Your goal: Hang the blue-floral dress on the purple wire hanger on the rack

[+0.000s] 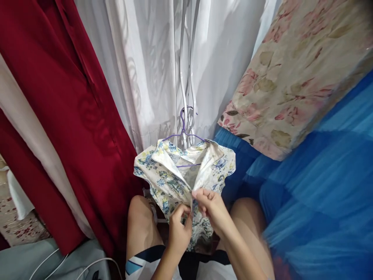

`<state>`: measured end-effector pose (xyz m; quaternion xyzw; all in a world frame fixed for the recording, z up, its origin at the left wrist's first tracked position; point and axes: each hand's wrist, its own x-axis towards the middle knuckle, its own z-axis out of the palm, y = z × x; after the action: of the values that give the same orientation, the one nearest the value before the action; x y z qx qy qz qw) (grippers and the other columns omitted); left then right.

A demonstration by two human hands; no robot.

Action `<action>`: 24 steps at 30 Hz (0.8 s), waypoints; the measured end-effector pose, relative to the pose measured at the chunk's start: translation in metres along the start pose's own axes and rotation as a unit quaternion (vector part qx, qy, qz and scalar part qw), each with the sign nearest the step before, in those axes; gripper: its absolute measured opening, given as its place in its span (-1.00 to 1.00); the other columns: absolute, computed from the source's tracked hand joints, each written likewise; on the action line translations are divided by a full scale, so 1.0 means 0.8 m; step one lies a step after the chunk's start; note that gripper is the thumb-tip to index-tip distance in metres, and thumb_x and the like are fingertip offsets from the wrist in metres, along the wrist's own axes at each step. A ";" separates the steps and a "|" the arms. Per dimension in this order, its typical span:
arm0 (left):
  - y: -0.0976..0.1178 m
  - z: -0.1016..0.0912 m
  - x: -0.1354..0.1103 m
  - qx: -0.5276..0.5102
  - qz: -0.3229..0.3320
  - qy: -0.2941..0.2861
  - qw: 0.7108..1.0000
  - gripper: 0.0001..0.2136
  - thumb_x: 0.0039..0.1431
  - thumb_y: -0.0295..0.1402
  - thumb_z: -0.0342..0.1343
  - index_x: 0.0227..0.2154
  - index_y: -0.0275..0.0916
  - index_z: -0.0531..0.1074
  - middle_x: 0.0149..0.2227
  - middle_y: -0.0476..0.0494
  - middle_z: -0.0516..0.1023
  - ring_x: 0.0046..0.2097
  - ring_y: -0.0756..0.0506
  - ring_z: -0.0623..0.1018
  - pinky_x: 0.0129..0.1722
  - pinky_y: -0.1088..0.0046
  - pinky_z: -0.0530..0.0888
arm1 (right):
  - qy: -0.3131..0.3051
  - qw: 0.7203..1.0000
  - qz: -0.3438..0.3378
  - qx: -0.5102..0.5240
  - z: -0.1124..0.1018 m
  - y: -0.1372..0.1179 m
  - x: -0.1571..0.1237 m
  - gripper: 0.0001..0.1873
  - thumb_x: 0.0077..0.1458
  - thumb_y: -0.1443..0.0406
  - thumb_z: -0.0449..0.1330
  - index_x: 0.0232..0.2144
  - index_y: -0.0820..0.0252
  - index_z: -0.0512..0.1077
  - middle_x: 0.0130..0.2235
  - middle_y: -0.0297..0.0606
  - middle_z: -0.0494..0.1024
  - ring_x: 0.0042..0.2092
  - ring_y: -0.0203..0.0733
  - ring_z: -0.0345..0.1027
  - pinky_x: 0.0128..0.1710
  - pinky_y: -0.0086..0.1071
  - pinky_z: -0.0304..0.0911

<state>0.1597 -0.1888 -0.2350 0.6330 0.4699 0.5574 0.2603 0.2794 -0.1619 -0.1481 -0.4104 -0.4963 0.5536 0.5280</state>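
A floral blouse [163,182] hung on a purple hanger [183,126] before white curtains [151,70]. The left grip [180,227] and right grip [212,206] both pinched its front opening [189,187], the spread collar [214,155] lying just above them.

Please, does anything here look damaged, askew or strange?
Nothing clearly stands out as damaged or spilled. The white cloth blouse with blue flowers on the thin purple hanger gapes at the neck, but the left hand and right hand hold its front edges, so this seems ordinary.
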 end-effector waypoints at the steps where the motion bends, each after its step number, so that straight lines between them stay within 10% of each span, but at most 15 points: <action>1: -0.001 -0.004 0.002 0.014 0.009 -0.014 1.000 -0.88 0.20 -0.50 0.02 -0.45 -0.24 0.33 -0.41 -0.07 0.45 -0.32 -0.07 0.45 -0.29 0.48 0.33 | 0.005 0.999 -0.028 0.014 0.003 -0.021 0.016 -0.50 -0.01 0.12 0.32 -0.75 0.17 0.18 -0.80 -0.48 0.16 -0.73 -0.46 -0.09 -0.67 -0.45 -0.25; 6: -0.016 -0.012 0.003 0.080 0.028 -0.075 0.994 -0.87 0.14 -0.56 0.00 -0.46 -0.23 0.30 -0.41 -0.05 0.42 -0.32 -0.06 0.44 -0.31 0.48 0.30 | 0.014 0.990 -0.122 0.065 0.033 -0.122 0.088 -0.54 -0.10 0.18 0.38 -0.76 0.18 0.22 -0.76 -0.48 0.18 -0.70 -0.46 -0.03 -0.68 -0.46 -0.21; 11: -0.013 -0.025 0.030 0.069 0.033 -0.061 0.995 -0.89 0.13 -0.56 0.05 -0.41 -0.23 0.39 -0.40 -0.06 0.49 -0.32 -0.07 0.48 -0.30 0.45 0.35 | 0.035 0.988 -0.138 0.053 0.048 -0.135 0.094 -0.67 -0.10 0.14 0.38 -0.61 0.22 0.38 -0.74 -0.49 0.24 -0.71 -0.45 -0.01 -0.70 -0.48 -0.18; 17: 0.091 -0.080 0.139 0.009 0.170 0.090 0.981 -0.62 0.32 -0.39 0.01 0.18 -0.14 0.30 -0.26 -0.10 0.52 -0.22 -0.07 0.51 -0.12 0.39 0.42 | 0.041 0.986 -0.162 0.002 0.047 -0.121 0.060 -0.67 -0.04 0.10 0.36 -0.53 0.24 0.42 -0.76 -0.48 0.26 -0.70 -0.44 -0.02 -0.67 -0.49 -0.15; 24: 0.161 -0.091 0.199 0.111 0.297 0.064 0.946 -0.84 0.32 -0.36 0.03 -0.28 -0.25 0.51 -0.30 -0.12 0.53 -0.25 -0.07 0.50 -0.20 0.44 0.39 | 0.071 0.973 -0.208 -0.066 0.046 -0.109 0.067 -0.67 -0.02 0.10 0.31 -0.55 0.19 0.32 -0.70 -0.51 0.19 -0.66 -0.44 -0.09 -0.65 -0.48 -0.19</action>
<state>0.1196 -0.1161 -0.0340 0.7317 0.3352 0.5932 -0.0192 0.2535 -0.1171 -0.0524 -0.3704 -0.5675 0.3676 0.6369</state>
